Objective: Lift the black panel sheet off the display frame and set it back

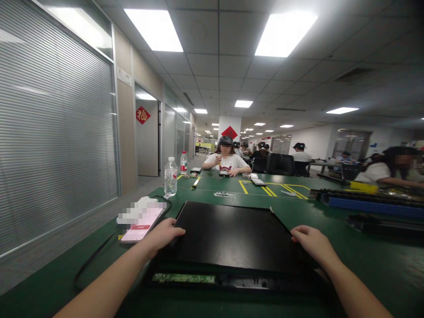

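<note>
A flat black display panel point(232, 234) lies in front of me, tilted a little, with a black frame point(258, 282) around its edges. Along the near side a green circuit board strip point(183, 278) shows in the gap between panel and frame. My left hand point(167, 233) grips the left edge, its thumb on top and its other fingers mostly hidden. At the right edge my right hand point(311, 242) is closed, thumb and finger pinching the side. Whether the right fingers hold the panel alone or the frame too, I cannot tell.
Left of the panel are a phone point(141, 227) and a black cable point(94, 256) on the green table point(109, 300). A water bottle point(170, 177) stands beyond. Stacked black and blue strips point(371, 204) lie right. A person point(227, 161) sits opposite; another sits at right.
</note>
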`<action>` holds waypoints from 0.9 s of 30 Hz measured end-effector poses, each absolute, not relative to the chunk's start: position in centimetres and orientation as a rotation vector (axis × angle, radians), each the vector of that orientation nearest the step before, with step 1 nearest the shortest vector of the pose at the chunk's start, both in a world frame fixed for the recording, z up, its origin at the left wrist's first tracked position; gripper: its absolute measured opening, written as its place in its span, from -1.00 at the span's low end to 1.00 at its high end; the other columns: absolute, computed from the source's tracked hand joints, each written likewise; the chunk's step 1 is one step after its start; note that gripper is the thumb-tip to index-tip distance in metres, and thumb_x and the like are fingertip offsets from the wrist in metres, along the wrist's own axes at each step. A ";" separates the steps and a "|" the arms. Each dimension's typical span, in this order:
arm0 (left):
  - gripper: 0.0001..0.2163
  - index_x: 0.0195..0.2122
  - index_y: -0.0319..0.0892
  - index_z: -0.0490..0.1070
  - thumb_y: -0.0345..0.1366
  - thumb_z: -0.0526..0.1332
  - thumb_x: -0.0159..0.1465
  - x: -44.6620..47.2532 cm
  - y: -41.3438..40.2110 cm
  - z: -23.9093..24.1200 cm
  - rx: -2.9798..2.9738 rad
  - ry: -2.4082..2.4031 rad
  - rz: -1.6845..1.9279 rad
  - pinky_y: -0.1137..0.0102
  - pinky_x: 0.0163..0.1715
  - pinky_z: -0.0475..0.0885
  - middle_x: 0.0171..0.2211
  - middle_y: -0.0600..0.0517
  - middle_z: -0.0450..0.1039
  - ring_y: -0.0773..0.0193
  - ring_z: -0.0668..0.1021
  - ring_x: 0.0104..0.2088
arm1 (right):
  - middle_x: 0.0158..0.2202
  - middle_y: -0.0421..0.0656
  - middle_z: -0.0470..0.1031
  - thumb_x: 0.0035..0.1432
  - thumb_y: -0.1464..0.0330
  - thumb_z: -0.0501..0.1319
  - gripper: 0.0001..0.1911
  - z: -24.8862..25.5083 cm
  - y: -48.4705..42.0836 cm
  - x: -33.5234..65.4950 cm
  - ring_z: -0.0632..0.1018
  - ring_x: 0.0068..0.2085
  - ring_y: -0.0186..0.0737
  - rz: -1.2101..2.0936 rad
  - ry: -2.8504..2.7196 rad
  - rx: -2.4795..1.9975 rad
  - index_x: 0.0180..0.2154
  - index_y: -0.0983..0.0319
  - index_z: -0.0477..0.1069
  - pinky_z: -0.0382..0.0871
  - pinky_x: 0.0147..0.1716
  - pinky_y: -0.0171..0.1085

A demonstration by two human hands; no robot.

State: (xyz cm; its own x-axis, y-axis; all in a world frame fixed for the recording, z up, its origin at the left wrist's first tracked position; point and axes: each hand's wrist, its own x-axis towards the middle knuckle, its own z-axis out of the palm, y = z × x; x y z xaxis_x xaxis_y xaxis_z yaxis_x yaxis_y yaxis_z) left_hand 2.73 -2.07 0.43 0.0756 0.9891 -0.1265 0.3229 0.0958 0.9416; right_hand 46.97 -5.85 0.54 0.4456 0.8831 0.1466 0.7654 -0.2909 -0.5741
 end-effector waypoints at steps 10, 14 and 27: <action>-0.76 -0.25 -0.20 0.38 -0.32 0.18 0.02 3.1 -2.5 1.3 1.208 1.408 0.928 0.35 -0.41 0.43 -0.49 0.03 0.53 0.14 0.58 -0.41 | -0.42 -0.17 0.56 -0.06 0.27 0.08 -0.76 0.1 -5.6 47.4 0.51 -0.35 -0.18 0.270 -1.356 -2.134 -0.45 0.17 0.50 0.23 -0.41 -0.28; -0.77 -0.28 -0.21 0.41 -0.33 0.17 0.00 2.9 -2.6 1.8 1.180 1.305 0.987 0.34 -0.34 0.43 -0.47 0.02 0.55 0.16 0.57 -0.38 | -0.41 -0.17 0.57 -0.07 0.26 0.09 -0.76 -0.2 -5.5 47.6 0.52 -0.35 -0.18 0.282 -1.348 -2.117 -0.45 0.18 0.51 0.25 -0.42 -0.29; -0.80 -0.43 -0.25 0.43 -0.27 0.11 0.00 1.9 -1.5 0.3 1.713 1.668 0.854 0.41 -0.41 0.30 -0.44 -0.02 0.52 0.15 0.52 -0.35 | -0.41 -0.12 0.58 -0.11 0.28 0.09 -0.73 -0.8 -5.0 48.2 0.53 -0.39 -0.19 0.410 -1.259 -2.075 -0.38 0.22 0.51 0.27 -0.47 -0.31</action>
